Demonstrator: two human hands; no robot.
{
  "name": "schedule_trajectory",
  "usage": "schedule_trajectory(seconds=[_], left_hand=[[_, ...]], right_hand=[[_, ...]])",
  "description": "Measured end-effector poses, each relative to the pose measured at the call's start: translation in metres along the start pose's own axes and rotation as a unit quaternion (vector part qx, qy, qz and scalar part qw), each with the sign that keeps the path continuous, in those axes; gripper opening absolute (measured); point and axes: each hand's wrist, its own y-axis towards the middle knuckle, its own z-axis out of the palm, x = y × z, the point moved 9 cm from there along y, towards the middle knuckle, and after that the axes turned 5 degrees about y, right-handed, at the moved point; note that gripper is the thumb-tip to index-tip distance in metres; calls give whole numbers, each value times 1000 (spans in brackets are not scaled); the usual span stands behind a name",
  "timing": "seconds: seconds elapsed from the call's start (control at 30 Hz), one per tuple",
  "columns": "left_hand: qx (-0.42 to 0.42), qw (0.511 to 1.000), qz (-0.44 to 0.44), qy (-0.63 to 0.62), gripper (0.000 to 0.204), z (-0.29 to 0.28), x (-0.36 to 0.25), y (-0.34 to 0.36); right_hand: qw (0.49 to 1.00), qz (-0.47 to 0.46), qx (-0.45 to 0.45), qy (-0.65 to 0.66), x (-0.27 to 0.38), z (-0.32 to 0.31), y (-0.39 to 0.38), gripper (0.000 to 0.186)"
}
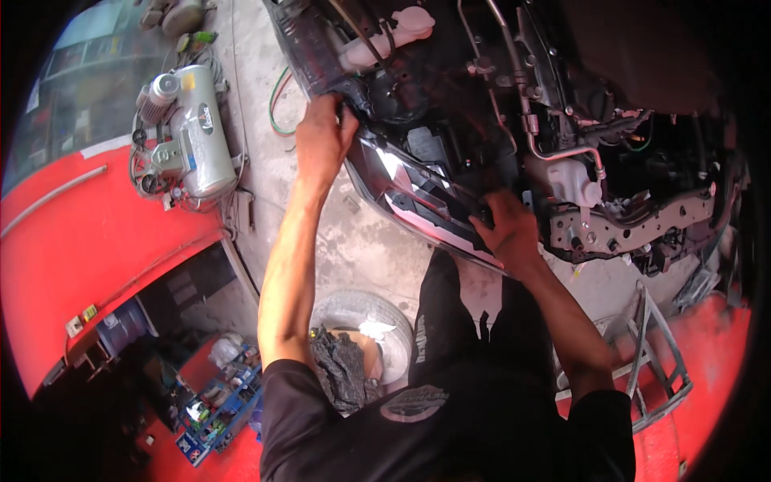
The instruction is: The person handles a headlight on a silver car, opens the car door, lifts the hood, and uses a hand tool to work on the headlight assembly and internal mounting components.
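A car headlight [422, 205] with a clear lens and dark inner parts lies slanted at the front corner of an open engine bay. My left hand [324, 132] is closed at its upper left end, where it meets the dark fender [309, 60]; the fingertips are partly hidden. At the lower right end, my right hand [510, 229] grips the headlight from above, fingers bent over its back edge. Behind the lamp sit a grey housing [427, 146] and a pale plastic filler neck [385, 44].
Right of the lamp run a metal crossmember [634, 229], a white reservoir [572, 183] and bent metal pipes [522, 88]. An air compressor [201, 132] stands on the floor at left. Below are a tyre [393, 337], a metal frame [654, 361] and a blue rack [217, 410].
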Motion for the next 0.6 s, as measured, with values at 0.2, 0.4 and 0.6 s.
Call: schedule_trajectory(seconds=[0.2,0.4,0.6], left_hand=[[-39,985,-106,-132,24,-45,52,24],[-95,883,-260,-378,16,-21,42,-41],[-56,912,-254,-316,12,-17,-59,-114]], right_hand=[[1000,-28,-10,-4,12,2,1,39],[999,-11,-38,-11,3,-3,-3,39],[999,-18,-43,-4,5,-2,-9,38]])
